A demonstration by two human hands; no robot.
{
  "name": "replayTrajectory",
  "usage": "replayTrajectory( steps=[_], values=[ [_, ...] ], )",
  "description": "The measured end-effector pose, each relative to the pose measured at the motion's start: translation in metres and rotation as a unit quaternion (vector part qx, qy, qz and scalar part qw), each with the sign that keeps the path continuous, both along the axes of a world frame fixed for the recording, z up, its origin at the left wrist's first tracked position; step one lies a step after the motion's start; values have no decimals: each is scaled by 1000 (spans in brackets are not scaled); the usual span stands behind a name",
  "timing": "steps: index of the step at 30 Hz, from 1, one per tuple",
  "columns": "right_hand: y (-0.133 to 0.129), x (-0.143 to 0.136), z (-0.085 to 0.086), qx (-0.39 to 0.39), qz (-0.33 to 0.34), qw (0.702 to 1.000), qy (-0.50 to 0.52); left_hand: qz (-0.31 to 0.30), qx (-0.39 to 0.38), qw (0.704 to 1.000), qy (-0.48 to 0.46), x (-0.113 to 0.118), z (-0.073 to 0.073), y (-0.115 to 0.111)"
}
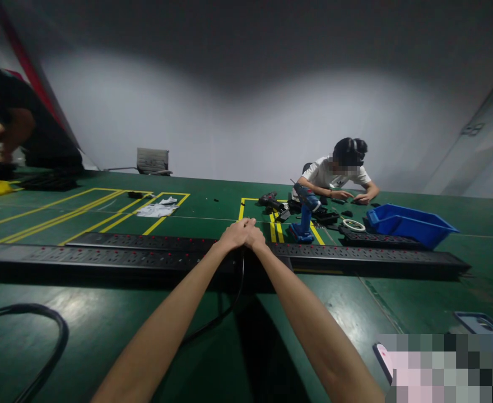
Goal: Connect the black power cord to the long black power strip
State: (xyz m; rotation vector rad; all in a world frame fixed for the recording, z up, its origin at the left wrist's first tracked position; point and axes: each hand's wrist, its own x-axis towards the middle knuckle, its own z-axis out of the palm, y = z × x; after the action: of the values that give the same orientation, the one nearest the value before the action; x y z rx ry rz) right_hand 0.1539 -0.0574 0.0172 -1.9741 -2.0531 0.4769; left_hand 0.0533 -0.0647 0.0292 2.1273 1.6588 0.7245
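Note:
Both arms reach forward over the green table. My left hand [235, 234] and my right hand [254, 235] meet above the long black strips, fingers closed and pressed together. What they hold, if anything, is too small to make out. A black cable [241, 285] hangs down just below the hands and runs toward the lower left. Beneath them lie a long black strip with red marks [116, 256] on the left and another black strip [376, 256] reaching to the right.
A blue cordless drill [303, 215] stands upright behind the strips, near a blue bin [410, 221] and a white ring [353, 225]. White paper [158, 209] lies back left. A thick cable [59, 330] loops front left. Across the table, a person leans on their arms; another bends at far left.

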Motion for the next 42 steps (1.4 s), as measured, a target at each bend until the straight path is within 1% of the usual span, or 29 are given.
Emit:
replayTrajectory(
  steps=[3, 6, 8, 10, 12, 16, 19, 24, 34, 42],
  values=[
    [-5, 23, 0, 29, -36, 999, -15, -1, 57, 998, -27, -19, -6, -6],
    [-13, 52, -9, 69, -75, 992, -74, -29, 68, 997, -9, -35, -12, -13],
    [-18, 66, -16, 87, -83, 988, -95, -44, 63, 997, 10, -39, -16, -18],
    [-22, 73, -22, 91, -78, 988, -101, -48, 65, 996, 32, -38, -18, -25],
    [-24, 74, -23, 88, -70, 988, -102, -44, 72, 995, 53, -33, -21, -31],
    [-25, 72, -21, 80, -65, 989, -101, -25, 81, 994, 72, -27, -25, -38],
    [-24, 73, -21, 82, -63, 990, -101, -11, 84, 992, 92, -26, -25, -40],
    [-23, 75, -24, 82, -55, 991, -95, 12, 117, 987, 113, -26, -23, -43],
    [-27, 72, -21, 102, -55, 988, -107, 11, 128, 984, 121, -27, -26, -46],
    [-25, 72, -20, 89, -49, 989, -107, 13, 113, 986, 119, -26, -23, -48]
  ],
)
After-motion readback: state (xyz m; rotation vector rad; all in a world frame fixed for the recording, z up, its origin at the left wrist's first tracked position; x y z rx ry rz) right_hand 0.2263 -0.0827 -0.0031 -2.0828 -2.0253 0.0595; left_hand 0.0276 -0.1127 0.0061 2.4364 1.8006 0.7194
